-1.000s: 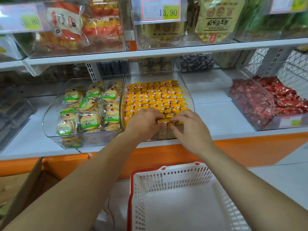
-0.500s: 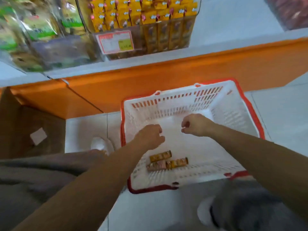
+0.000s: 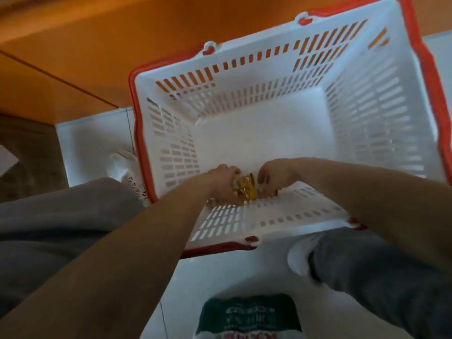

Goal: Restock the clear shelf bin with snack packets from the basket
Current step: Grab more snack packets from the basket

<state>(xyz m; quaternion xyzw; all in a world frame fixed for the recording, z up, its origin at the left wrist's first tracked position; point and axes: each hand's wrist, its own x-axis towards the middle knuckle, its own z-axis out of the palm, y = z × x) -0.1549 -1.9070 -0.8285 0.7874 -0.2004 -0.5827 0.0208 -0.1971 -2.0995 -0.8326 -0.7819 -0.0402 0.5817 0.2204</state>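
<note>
Snack packets (image 3: pixel 246 189) between your hands are a yellow blur: count and print unreadable. Your left hand (image 3: pixel 222 181) curls round them, its fingertips hidden behind the wrappers. Your right hand (image 3: pixel 278 172) covers their right end (pinching or just touching, can't tell). Your forearms hide part of the basket (image 3: pixel 367 133) near wall, and its right rim runs off the frame edge. Green-and-white bag (image 3: pixel 249 316) is cut off at the bottom, lettering smeared. Left shoe (image 3: pixel 123 163) is mostly hidden behind basket and knee.
</note>
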